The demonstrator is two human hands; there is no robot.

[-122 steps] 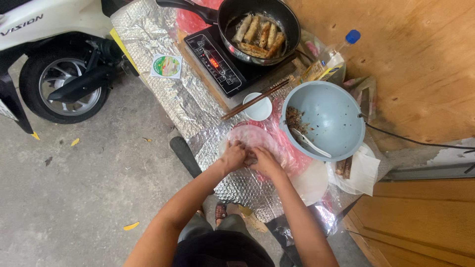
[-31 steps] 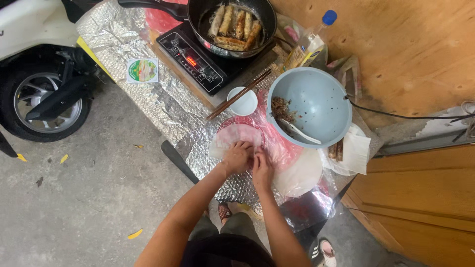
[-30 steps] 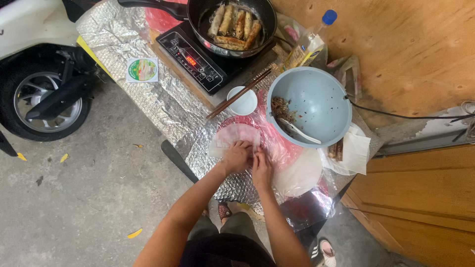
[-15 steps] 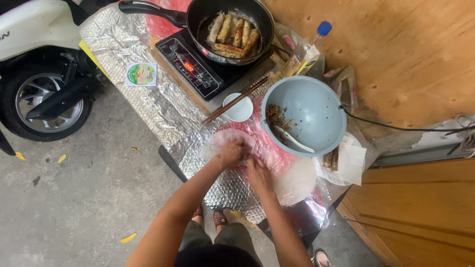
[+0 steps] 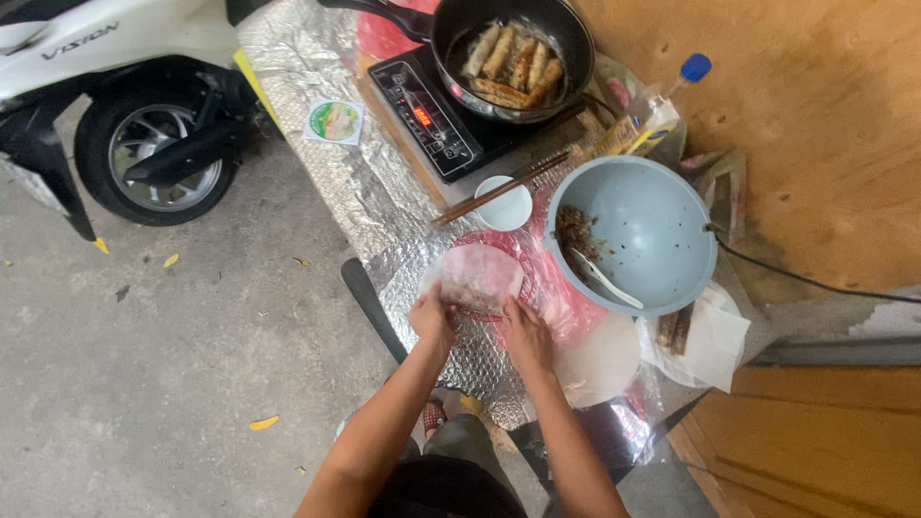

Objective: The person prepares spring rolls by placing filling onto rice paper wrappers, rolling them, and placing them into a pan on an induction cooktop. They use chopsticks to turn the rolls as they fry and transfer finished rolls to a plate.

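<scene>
Both hands were folding a rice paper wrapper on the red plate near the blue bowl. The left hand and right hand pinched its near edge, fingers narrow. Rolling tightly away seemed due next.

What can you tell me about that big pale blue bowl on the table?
The pale blue bowl is large, round and looks like plastic. It stands upright at the foil-covered table's right side, beside the red plate. It is nearly empty: a little dark brown filling clings to its left inner wall, and a white spoon lies inside. Neither hand touches it.
</scene>
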